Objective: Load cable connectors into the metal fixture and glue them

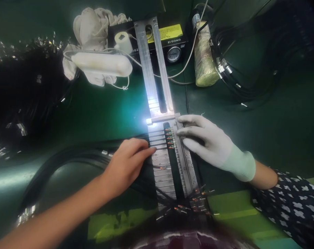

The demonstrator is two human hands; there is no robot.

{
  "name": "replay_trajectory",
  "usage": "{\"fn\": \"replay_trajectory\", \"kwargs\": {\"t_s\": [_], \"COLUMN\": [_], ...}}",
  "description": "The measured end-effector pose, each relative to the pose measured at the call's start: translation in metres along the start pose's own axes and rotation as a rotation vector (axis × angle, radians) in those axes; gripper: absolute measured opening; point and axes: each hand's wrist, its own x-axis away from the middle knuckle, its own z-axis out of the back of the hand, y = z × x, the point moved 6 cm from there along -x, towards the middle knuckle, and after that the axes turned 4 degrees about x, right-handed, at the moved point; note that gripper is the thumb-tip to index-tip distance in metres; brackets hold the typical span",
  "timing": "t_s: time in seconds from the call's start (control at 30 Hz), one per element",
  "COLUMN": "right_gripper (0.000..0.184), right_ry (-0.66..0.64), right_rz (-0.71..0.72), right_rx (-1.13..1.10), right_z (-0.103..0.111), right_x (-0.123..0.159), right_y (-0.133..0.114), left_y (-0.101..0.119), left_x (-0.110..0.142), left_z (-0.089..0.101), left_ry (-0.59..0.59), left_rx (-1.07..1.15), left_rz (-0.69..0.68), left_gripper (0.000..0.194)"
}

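Observation:
A slotted metal fixture [163, 157] runs up the middle of the view. Several thin black cables [158, 135] lie side by side in its upper grooves, their stripped connector ends [170, 137] over the dark central slot. My bare left hand [127, 157] is at the fixture's left edge, thumb and forefinger pinched on a black cable in the lowest filled groove. Below it, another cable end [165, 167] rests across the plate. My right hand [211, 141], in a white glove with a pale green cuff, lies with fingers spread on the fixture's right rail [186, 155].
A bright lamp [149, 121] glows by the fixture. Behind stand a black box with a gauge [173, 54], a white lamp-like cylinder [102, 64], a crumpled glove [91, 29] and a wrapped roll [205, 58]. Cable bundles [55, 162] lie left; loose cable ends [181, 208] cross the front.

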Motion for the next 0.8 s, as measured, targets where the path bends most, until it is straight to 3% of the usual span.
{"fn": "replay_trajectory", "kwargs": {"t_s": [0.23, 0.57, 0.8], "right_gripper": [0.020, 0.019, 0.018], "right_ry": [0.006, 0.025, 0.031], "right_rz": [0.005, 0.018, 0.036], "right_rx": [-0.021, -0.008, -0.011], "right_z": [0.000, -0.001, 0.000], "right_x": [-0.002, 0.000, -0.001], "right_y": [0.000, 0.002, 0.002], "left_y": [0.006, 0.026, 0.021], "left_x": [0.021, -0.035, -0.032], "left_z": [-0.007, -0.018, -0.008], "left_ry": [-0.055, -0.041, -0.019], "left_rx": [-0.066, -0.165, -0.231], "left_rz": [0.023, -0.105, -0.050], "left_gripper": [0.045, 0.030, 0.025]}}
